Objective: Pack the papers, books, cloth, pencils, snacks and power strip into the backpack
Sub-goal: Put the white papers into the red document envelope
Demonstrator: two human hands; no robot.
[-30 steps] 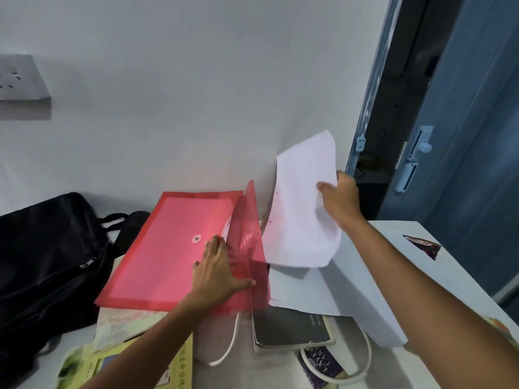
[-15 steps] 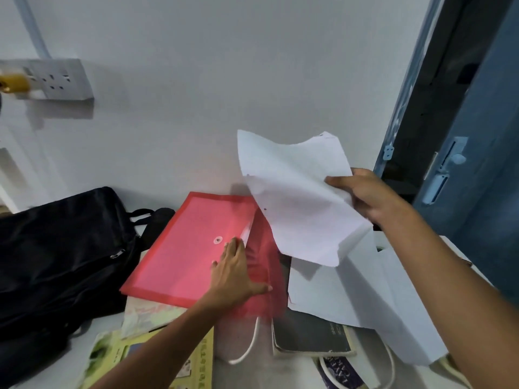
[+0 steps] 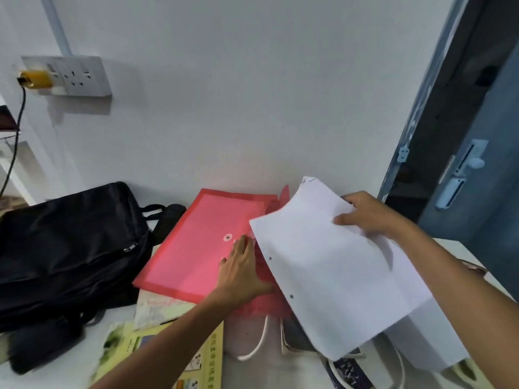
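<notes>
A red plastic folder (image 3: 202, 245) lies on the table against the wall. My left hand (image 3: 241, 272) lies flat on its right part, holding the flap open. My right hand (image 3: 365, 214) grips a white punched sheet of paper (image 3: 331, 270) by its far edge, its left edge over the folder's opening. More white sheets (image 3: 429, 341) lie under it. The black backpack (image 3: 64, 248) lies at the left, its zip shut as far as I can see. Books (image 3: 174, 352) lie at the near edge, and a white cable (image 3: 257, 346) loops beside them.
A wall socket (image 3: 75, 75) with a yellow plug (image 3: 35, 78) sits upper left. A blue door (image 3: 471, 175) stands open at the right, by the table's right edge. A dark book (image 3: 351, 372) lies under the sheets.
My right hand has swung the white sheet down and left, from upright to lying over the folder's opening. My left hand has stayed on the folder. The view has shifted left.
</notes>
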